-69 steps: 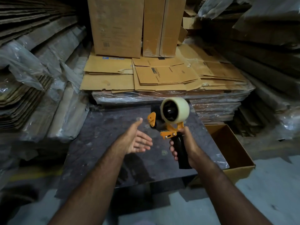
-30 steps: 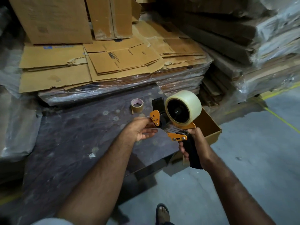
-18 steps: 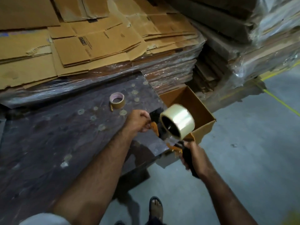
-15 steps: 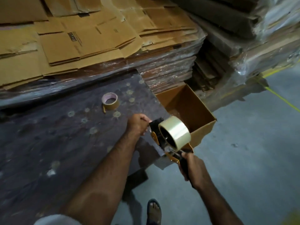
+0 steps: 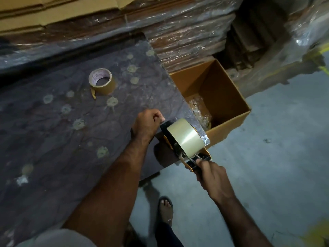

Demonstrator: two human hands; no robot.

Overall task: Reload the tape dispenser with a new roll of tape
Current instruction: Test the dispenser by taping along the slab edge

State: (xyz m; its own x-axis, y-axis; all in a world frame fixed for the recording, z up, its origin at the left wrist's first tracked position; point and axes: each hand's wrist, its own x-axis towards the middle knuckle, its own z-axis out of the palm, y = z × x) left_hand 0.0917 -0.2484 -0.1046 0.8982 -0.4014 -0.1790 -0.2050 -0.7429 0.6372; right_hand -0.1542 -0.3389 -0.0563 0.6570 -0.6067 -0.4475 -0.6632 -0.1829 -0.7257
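At the bottom centre of the frame a sandalled foot (image 5: 166,209) stands on the grey concrete floor (image 5: 267,175), between the two forearms. Just above it, right of centre, the right hand (image 5: 212,177) has its fingers wrapped tight around the black handle of the tape dispenser (image 5: 191,160). The dispenser is held in the air at the near right corner of the desk (image 5: 53,131), tilted, with a full clear tape roll (image 5: 185,138) seated on its hub. At centre frame the left hand (image 5: 146,124) is curled into a fist at the dispenser's front end, thumb and fingertips pinched together there — what they pinch is too small to make out.

Farther back, upper left of centre, a thin, nearly spent brown roll (image 5: 101,83) lies flat on the dark, spotted desk surface, a short tail of tape sticking out from it. Right of the desk edge an open cardboard box (image 5: 222,97) sits on the floor, crumpled clear film in its bottom. Across the top of the frame run plastic-wrapped stacks of flattened cardboard (image 5: 187,38).
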